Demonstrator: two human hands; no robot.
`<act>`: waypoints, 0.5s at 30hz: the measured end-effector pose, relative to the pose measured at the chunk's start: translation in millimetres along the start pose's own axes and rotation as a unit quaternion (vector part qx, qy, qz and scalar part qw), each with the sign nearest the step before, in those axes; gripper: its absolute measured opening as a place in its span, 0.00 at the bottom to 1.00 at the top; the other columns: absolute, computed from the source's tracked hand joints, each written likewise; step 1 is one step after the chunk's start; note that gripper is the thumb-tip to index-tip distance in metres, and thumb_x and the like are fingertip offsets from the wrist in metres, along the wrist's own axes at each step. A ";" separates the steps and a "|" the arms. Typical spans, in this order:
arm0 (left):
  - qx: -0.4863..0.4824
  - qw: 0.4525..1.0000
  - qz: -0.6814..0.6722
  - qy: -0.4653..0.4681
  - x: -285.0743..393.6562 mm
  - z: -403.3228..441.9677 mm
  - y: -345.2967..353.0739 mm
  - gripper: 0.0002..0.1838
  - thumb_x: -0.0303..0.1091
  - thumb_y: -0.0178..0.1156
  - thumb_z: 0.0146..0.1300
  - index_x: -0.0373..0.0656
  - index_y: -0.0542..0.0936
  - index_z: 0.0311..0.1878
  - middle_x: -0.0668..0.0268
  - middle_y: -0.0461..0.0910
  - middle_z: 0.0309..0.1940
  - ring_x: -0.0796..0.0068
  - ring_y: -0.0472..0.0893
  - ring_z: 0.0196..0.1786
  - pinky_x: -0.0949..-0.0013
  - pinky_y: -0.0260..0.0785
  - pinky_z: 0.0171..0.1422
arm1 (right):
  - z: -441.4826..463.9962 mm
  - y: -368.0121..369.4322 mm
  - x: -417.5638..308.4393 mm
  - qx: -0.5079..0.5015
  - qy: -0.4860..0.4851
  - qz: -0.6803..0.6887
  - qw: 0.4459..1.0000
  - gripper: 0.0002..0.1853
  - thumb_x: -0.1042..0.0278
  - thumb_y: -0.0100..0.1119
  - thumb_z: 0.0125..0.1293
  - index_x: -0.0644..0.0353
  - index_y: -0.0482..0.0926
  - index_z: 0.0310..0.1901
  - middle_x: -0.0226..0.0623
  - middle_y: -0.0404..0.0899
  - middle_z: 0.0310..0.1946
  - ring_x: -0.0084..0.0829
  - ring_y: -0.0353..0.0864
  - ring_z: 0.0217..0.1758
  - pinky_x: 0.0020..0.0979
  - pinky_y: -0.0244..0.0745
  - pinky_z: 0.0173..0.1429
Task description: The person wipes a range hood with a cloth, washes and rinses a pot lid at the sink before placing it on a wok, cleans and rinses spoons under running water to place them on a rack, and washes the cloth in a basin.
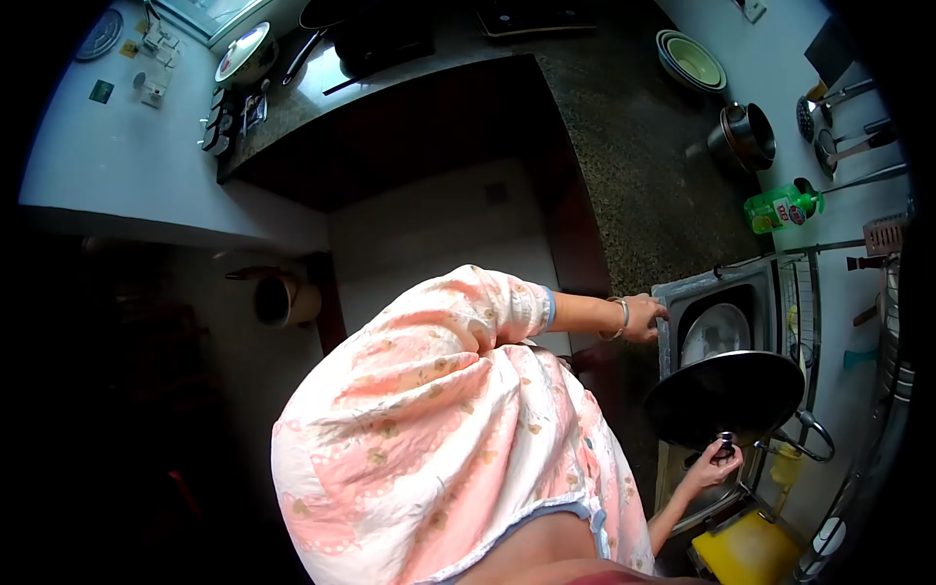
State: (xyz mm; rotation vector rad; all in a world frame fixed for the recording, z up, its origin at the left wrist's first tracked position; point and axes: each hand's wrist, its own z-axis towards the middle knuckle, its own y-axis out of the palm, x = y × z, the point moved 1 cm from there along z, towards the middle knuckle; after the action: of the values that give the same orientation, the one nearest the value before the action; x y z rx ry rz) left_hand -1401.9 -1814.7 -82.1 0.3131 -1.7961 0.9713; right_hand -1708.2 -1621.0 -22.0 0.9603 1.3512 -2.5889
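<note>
My right hand point(717, 464) is closed around the dark handle of a black wok point(726, 390). The wok is tilted over the sink, its dark inside facing up toward me. Beyond it, a round metal lid or pan point(717, 330) lies in the sink basin; the wok hides part of it. My left hand point(642, 318), with a bangle at the wrist, rests at the near rim of the sink point(667, 336). Its fingers lie over the edge and hold nothing that shows. Beside the wok is a curved faucet point(821, 439).
Along the counter point(624, 166) stand stacked bowls point(694, 60), metal pots point(743, 138) and a green soap bottle point(780, 208). Utensils point(843, 146) hang on the wall. A wire rack point(798, 302) runs behind the sink. A yellow board or cloth point(749, 552) is near my right forearm.
</note>
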 end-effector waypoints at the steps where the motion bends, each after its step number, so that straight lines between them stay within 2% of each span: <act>1: 0.006 1.000 -0.003 0.001 -7.8 -8.8 -16.7 0.23 0.38 0.54 0.54 0.45 0.74 0.55 0.55 0.73 0.52 0.57 0.69 0.59 0.60 0.62 0.64 | 6.2 8.0 -13.5 -0.001 -0.007 0.000 1.000 0.16 0.64 0.57 0.63 0.62 0.67 0.47 0.47 0.75 0.37 0.37 0.79 0.36 0.31 0.76 0.35; 3: 0.034 0.999 -0.024 0.003 -25.2 -27.4 -46.6 0.23 0.38 0.54 0.55 0.45 0.73 0.55 0.56 0.73 0.52 0.57 0.69 0.59 0.60 0.62 0.63 | 20.9 19.6 -53.2 0.036 -0.132 -0.155 0.978 0.17 0.62 0.59 0.61 0.62 0.70 0.47 0.47 0.76 0.37 0.45 0.78 0.39 0.38 0.74 0.42; 4: 0.042 0.999 -0.022 -0.012 -35.2 -36.6 -62.8 0.22 0.38 0.54 0.56 0.44 0.74 0.55 0.56 0.73 0.52 0.57 0.70 0.59 0.60 0.63 0.63 | 25.8 28.8 -72.9 0.019 -0.115 -0.144 0.983 0.17 0.62 0.58 0.60 0.62 0.71 0.46 0.48 0.76 0.39 0.49 0.77 0.41 0.41 0.72 0.46; 5: 0.058 0.997 -0.037 -0.029 -41.5 -50.2 -83.2 0.21 0.37 0.53 0.56 0.42 0.75 0.53 0.55 0.75 0.51 0.57 0.71 0.57 0.60 0.64 0.62 | 32.4 40.3 -89.4 -0.032 -0.086 -0.155 0.984 0.16 0.62 0.58 0.60 0.62 0.71 0.45 0.48 0.75 0.40 0.48 0.76 0.42 0.41 0.72 0.46; 7: 0.095 0.993 -0.041 -0.056 -64.8 -69.6 -111.8 0.20 0.36 0.53 0.56 0.39 0.75 0.52 0.54 0.76 0.49 0.56 0.73 0.55 0.61 0.65 0.61 | 46.1 70.3 -91.1 -0.071 -0.090 -0.118 0.986 0.17 0.61 0.58 0.59 0.63 0.71 0.45 0.49 0.75 0.40 0.48 0.76 0.43 0.41 0.71 0.47; 8: 0.110 0.990 -0.059 -0.068 -75.6 -78.0 -128.0 0.20 0.36 0.53 0.57 0.39 0.75 0.51 0.54 0.77 0.49 0.56 0.74 0.54 0.61 0.66 0.60 | 51.5 83.4 -99.4 -0.028 -0.147 -0.151 0.977 0.18 0.61 0.58 0.59 0.63 0.71 0.46 0.49 0.75 0.40 0.49 0.76 0.43 0.41 0.71 0.48; 11: 0.189 0.968 -0.108 -0.123 -109.7 -102.4 -165.6 0.18 0.35 0.53 0.59 0.38 0.75 0.51 0.56 0.78 0.48 0.61 0.78 0.51 0.64 0.69 0.57 | 67.3 120.2 -155.5 -0.038 -0.130 -0.095 0.986 0.18 0.60 0.59 0.59 0.63 0.72 0.46 0.48 0.76 0.40 0.49 0.76 0.43 0.40 0.70 0.49; 13: 0.218 0.951 -0.153 -0.157 -128.0 -112.7 -185.9 0.17 0.34 0.53 0.60 0.37 0.75 0.51 0.57 0.79 0.47 0.62 0.78 0.50 0.64 0.69 0.57 | 87.3 155.7 -165.9 -0.113 -0.106 -0.081 0.984 0.18 0.60 0.59 0.59 0.63 0.72 0.46 0.47 0.77 0.39 0.48 0.76 0.43 0.40 0.71 0.49; 15: 0.242 0.943 -0.167 -0.154 -145.7 -121.1 -206.2 0.17 0.34 0.53 0.60 0.38 0.75 0.51 0.58 0.79 0.46 0.63 0.78 0.49 0.66 0.70 0.56 | 100.5 190.1 -187.8 -0.112 -0.141 -0.073 0.981 0.18 0.60 0.60 0.58 0.63 0.72 0.46 0.47 0.77 0.39 0.47 0.77 0.43 0.39 0.71 0.49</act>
State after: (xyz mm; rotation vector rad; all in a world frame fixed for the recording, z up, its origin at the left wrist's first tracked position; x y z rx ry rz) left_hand -1132.2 -1889.5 -94.0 1.0941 -1.6754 1.1518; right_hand -1544.4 -1854.6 -12.2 0.4562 1.6346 -2.4787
